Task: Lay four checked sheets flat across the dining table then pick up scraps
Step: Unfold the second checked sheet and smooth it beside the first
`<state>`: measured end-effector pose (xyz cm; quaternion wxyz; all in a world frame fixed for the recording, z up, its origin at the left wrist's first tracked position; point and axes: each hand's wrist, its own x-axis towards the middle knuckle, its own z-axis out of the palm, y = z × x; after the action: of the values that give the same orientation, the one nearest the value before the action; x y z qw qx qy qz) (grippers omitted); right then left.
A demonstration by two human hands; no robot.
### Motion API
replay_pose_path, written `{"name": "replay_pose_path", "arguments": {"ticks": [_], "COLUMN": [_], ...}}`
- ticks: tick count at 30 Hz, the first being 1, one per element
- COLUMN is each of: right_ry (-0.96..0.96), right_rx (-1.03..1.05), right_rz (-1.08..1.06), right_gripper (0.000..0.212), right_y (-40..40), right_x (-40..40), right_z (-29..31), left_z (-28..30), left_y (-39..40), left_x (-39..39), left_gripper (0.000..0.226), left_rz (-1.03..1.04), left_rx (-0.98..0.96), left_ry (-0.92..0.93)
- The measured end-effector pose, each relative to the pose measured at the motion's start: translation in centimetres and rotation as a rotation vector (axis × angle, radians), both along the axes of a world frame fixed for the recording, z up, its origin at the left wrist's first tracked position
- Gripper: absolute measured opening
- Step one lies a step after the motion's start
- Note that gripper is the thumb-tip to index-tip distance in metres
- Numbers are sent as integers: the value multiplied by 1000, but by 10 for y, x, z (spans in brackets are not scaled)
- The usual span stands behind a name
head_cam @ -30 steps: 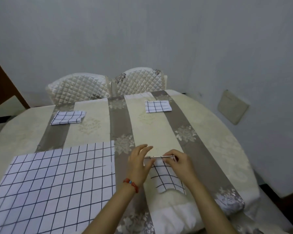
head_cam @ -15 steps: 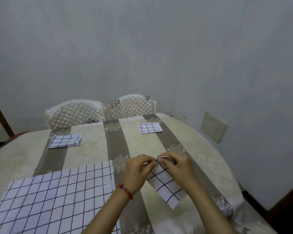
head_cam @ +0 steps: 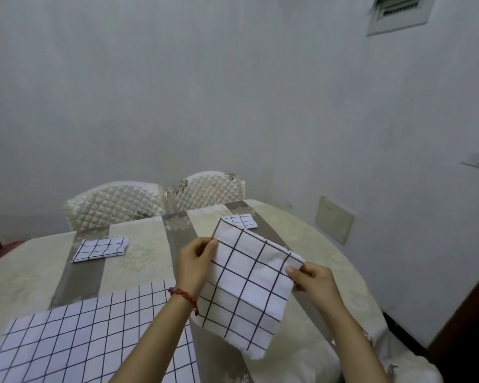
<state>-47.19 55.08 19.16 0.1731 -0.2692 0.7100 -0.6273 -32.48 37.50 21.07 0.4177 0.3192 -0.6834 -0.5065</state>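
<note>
Checked sheet [head_cam: 249, 286], folded, hangs above the dining table [head_cam: 324, 244] pinched by left hand [head_cam: 195, 268] and right hand [head_cam: 313, 281], beside one spread sheet [head_cam: 75, 341].

No text, label, brand, number or sign can be read anywhere.

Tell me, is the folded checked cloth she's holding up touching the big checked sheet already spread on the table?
Cannot tell. In the head view the held sheet is lifted in both hands, but the left forearm covers where its lower edge nears the spread sheet.
</note>
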Motion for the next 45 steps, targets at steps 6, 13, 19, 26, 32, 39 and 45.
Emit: {"name": "replay_pose_path", "arguments": {"ticks": [6, 13, 19, 26, 32, 39, 45], "right_ry": [69, 300, 336, 362, 516, 603, 398], "right_rx": [-2, 175, 241, 130, 140, 215, 238], "right_rz": [-56, 13, 136, -23, 46, 189, 241], "right_gripper": [22, 28, 30, 13, 19, 8, 13], "right_y": [-3, 3, 23, 42, 36, 29, 54], "right_x": [9, 26, 12, -20, -26, -17, -26], "right_z": [21, 37, 41, 51, 73, 81, 80], "left_z": [-6, 8, 4, 4, -7, 30, 38], "left_y": [22, 83, 82, 58, 56, 91, 81], "left_x": [-2, -23, -36, -21, -25, -53, -56], "left_gripper": [17, 39, 19, 29, 35, 11, 41], "left_rz": [49, -299, -328, -165, -59, -333, -232], "left_rx": [74, 472, 636, 411, -161, -447, -263], "left_ry": [-145, -138, 16, -147, -395, -122, 8]}}
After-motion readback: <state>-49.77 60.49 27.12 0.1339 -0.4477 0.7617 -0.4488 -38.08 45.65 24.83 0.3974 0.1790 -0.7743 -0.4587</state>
